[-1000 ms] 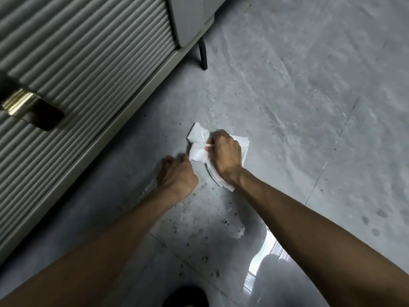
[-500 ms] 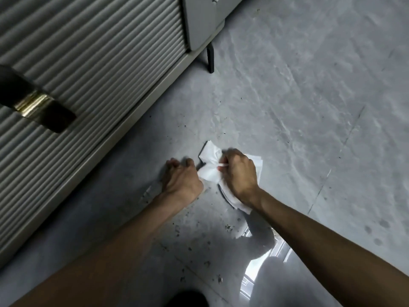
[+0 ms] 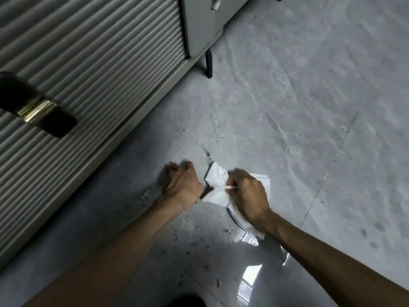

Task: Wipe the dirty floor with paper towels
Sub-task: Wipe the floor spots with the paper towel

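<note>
- The right hand (image 3: pixel 245 193) is clenched tight around a bunched-up wad of white paper towels (image 3: pixel 215 181) and presses it onto the grey floor (image 3: pixel 287 107). Bits of towel poke out on the thumb side and under the wrist.
- The left hand (image 3: pixel 182 183) sits just beside the wad, fingers curled into a fist with nothing in it, knuckles down on the floor.
- Dark specks of dirt (image 3: pixel 205 247) are scattered between the two forearms.
- Off to the left there's a ribbed cabinet (image 3: pixel 88 63) with a dark and brass handle (image 3: pixel 37 107).

Dim, soft; glare on floor (image 3: pixel 287 129) btm-right
</note>
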Available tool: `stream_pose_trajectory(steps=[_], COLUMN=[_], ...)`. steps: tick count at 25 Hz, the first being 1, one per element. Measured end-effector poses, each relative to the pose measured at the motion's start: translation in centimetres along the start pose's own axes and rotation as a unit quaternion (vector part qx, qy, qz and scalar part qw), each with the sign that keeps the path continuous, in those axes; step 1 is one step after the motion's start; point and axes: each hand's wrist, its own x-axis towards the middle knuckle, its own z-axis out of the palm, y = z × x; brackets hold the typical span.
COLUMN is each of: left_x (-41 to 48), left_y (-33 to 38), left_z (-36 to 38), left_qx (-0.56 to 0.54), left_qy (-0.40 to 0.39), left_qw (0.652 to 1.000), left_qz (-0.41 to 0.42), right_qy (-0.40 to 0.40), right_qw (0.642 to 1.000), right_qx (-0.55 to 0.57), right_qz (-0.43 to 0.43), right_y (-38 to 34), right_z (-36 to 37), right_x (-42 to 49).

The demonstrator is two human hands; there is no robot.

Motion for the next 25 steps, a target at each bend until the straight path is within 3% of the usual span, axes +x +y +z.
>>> stream_pose_trajectory(steps=[3,6,8,12,14,17,21,25], left_x=[0.0,-0.4,-0.6,-0.9,-1.7,-3.8,-7.0,-8.3], left_y=[-0.4,-0.7,-0.9,-1.1,-0.3,3.4,12.5,21.2], left_z=[-0.1,-0.6,-1.0,-1.7,-1.7,-1.7,-1.8,-0.7], left_qx=[0.009,0.011,-0.019,-0.077,-0.070,-0.097,-0.124,-0.069], left_qy=[-0.002,0.017,0.043,0.080,0.090,0.100,0.063,0.011], left_qw=[1.000,0.999,0.998,0.994,0.993,0.985,0.958,0.922], left_qz=[0.012,0.037,0.047,0.025,0.015,0.101,0.252,0.380], right_qy=[0.048,0.074,0.067,-0.030,-0.091,-0.169,0.017,0.194], right_qw=[0.999,0.995,0.996,0.997,0.992,0.980,0.994,0.952], right_qx=[-0.016,-0.006,-0.002,0.065,0.059,0.061,0.067,-0.072], right_qz=[0.005,0.073,0.059,-0.002,-0.072,-0.086,0.084,0.226], right_y=[-2.3,-5.2,-5.3,-1.5,-0.2,2.0,9.5,20.8], right_z=[2.0,3.6,4.2,3.4,1.8,-2.5,-13.3,-20.9], right_x=[7.1,14.3,14.8,4.5,-0.6,-2.2,-2.6,-9.9])
